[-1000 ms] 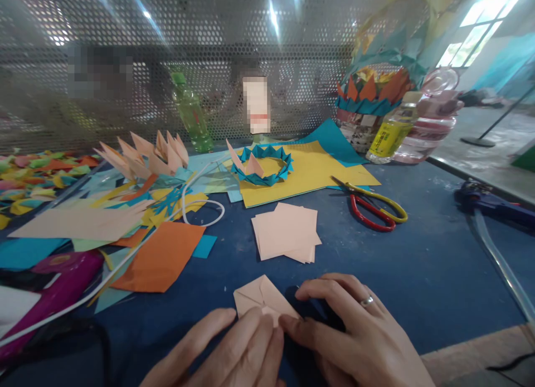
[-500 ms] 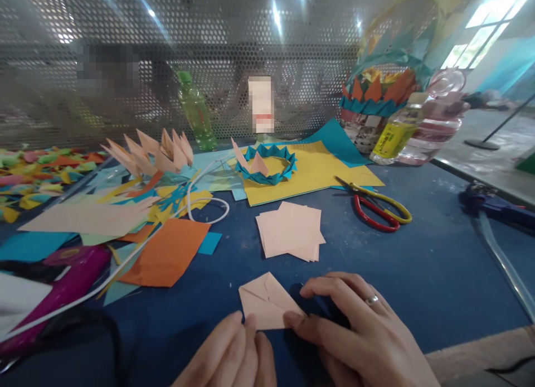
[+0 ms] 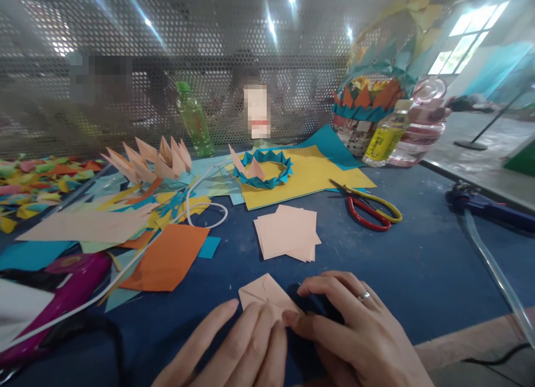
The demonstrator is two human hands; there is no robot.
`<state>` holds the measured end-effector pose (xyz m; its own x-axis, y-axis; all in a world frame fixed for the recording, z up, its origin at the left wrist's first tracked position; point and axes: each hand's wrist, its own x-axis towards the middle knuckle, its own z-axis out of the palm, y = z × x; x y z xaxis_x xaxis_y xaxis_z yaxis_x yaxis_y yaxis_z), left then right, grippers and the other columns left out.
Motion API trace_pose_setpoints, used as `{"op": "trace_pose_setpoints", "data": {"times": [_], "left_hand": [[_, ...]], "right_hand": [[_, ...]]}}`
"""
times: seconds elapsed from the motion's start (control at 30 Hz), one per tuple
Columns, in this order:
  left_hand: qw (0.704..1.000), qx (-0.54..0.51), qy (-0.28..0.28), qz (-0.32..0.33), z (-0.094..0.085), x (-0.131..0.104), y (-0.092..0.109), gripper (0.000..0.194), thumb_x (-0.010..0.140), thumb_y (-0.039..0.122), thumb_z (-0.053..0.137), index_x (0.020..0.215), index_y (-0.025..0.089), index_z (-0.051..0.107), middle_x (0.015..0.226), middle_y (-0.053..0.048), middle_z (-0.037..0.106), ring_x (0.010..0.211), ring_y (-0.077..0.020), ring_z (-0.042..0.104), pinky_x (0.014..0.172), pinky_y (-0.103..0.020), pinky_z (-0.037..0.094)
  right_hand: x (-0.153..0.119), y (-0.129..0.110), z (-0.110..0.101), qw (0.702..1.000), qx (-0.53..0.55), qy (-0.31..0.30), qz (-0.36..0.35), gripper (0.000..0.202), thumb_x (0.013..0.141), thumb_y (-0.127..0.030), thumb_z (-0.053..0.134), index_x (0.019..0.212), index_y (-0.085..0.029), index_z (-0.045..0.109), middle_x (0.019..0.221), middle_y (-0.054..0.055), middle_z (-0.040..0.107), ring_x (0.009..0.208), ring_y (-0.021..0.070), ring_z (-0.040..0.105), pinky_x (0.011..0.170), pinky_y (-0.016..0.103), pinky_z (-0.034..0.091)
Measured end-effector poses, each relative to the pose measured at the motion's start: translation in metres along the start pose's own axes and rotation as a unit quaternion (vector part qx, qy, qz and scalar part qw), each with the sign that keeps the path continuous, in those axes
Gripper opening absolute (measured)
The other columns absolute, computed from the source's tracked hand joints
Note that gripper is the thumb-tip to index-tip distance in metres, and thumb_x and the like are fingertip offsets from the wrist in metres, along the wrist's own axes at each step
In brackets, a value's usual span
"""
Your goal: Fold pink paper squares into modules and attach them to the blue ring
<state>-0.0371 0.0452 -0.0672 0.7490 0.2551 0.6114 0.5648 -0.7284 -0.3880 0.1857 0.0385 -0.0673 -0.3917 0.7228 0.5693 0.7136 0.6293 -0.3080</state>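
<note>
A small pink paper [image 3: 253, 291], folded like an envelope with a point at the top, lies on the blue table right in front of me. My left hand [image 3: 238, 345] stretches its fingers over the paper's lower part and covers it. One fingertip of my right hand [image 3: 349, 320], which wears a ring, presses on the paper's right corner; its other fingers arch apart above the table. Just beyond lies a loose stack of pink paper sheets [image 3: 286, 233]. Farther back is a blue folded paper ring [image 3: 267, 180] with two pink points standing in it.
Scissors [image 3: 374, 211] lie right of the stack. A purple glue gun [image 3: 73, 286] with a white cord, an orange sheet [image 3: 167, 259] and paper scraps fill the left. A green bottle [image 3: 194, 122] and a yellow-labelled bottle [image 3: 382, 141] stand behind. A dark blue tool [image 3: 493, 206] lies far right.
My left hand has moved from the paper's lower left edge onto its face, and its fingers have spread out. My right hand stays at the right corner. The view has shifted slightly.
</note>
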Motion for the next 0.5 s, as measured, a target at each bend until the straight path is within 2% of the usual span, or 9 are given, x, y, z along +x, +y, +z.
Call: {"op": "trace_pose_setpoints", "data": {"times": [0.07, 0.17, 0.27, 0.3, 0.4, 0.5], "left_hand": [[0.999, -0.021, -0.014, 0.019, 0.001, 0.006, -0.001, 0.037, 0.096, 0.011, 0.033, 0.112, 0.011, 0.067, 0.116, -0.009, 0.070, 0.117, -0.0225, 0.060, 0.112, -0.040, 0.033], [0.997, -0.032, -0.067, -0.005, 0.001, 0.008, 0.001, 0.040, 0.093, 0.003, 0.030, 0.116, 0.006, 0.063, 0.118, -0.013, 0.069, 0.122, -0.0261, 0.057, 0.113, -0.043, 0.032], [0.997, -0.032, -0.066, -0.006, 0.005, 0.003, 0.001, 0.045, 0.091, -0.001, 0.025, 0.116, 0.004, 0.063, 0.117, -0.014, 0.070, 0.122, -0.0251, 0.058, 0.115, -0.043, 0.029], [0.998, -0.031, -0.045, 0.013, 0.007, 0.001, 0.001, 0.046, 0.091, 0.000, 0.023, 0.115, 0.003, 0.063, 0.115, -0.014, 0.071, 0.121, -0.0247, 0.059, 0.116, -0.043, 0.028], [0.999, -0.032, -0.029, 0.030, 0.011, -0.004, -0.001, 0.045, 0.093, 0.005, 0.024, 0.115, 0.003, 0.063, 0.115, -0.015, 0.071, 0.122, -0.0259, 0.058, 0.116, -0.044, 0.027], [0.997, -0.055, -0.045, 0.002, 0.009, -0.002, 0.000, 0.043, 0.097, 0.016, 0.027, 0.115, 0.004, 0.065, 0.116, -0.016, 0.070, 0.123, -0.0265, 0.057, 0.115, -0.044, 0.031]], "right_hand": [[0.001, -0.001, 0.003, 1.000, 0.004, 0.000, 0.001, 0.032, 0.089, -0.013, 0.047, 0.092, -0.031, 0.074, 0.100, 0.003, 0.068, 0.091, 0.0187, 0.059, 0.069, 0.028, 0.050], [-0.001, -0.002, 0.009, 0.999, -0.001, 0.037, 0.007, 0.032, 0.094, -0.018, 0.045, 0.087, -0.030, 0.074, 0.097, 0.002, 0.069, 0.091, 0.0184, 0.059, 0.070, 0.029, 0.049], [-0.007, -0.004, 0.014, 0.998, -0.028, 0.063, 0.003, 0.029, 0.096, -0.018, 0.048, 0.086, -0.028, 0.073, 0.095, 0.002, 0.070, 0.095, 0.0182, 0.060, 0.075, 0.030, 0.050], [-0.009, -0.004, 0.014, 0.997, -0.038, 0.063, -0.006, 0.026, 0.095, -0.017, 0.050, 0.088, -0.026, 0.073, 0.096, 0.002, 0.070, 0.097, 0.0180, 0.060, 0.078, 0.030, 0.051], [-0.017, -0.005, 0.010, 0.996, -0.050, 0.068, -0.024, 0.024, 0.093, -0.011, 0.053, 0.094, -0.022, 0.073, 0.096, 0.003, 0.071, 0.101, 0.0179, 0.061, 0.083, 0.029, 0.052], [-0.020, -0.004, 0.004, 0.997, -0.035, 0.072, -0.008, 0.023, 0.094, -0.011, 0.052, 0.094, -0.022, 0.073, 0.094, 0.003, 0.072, 0.099, 0.0179, 0.062, 0.082, 0.028, 0.054]]}}
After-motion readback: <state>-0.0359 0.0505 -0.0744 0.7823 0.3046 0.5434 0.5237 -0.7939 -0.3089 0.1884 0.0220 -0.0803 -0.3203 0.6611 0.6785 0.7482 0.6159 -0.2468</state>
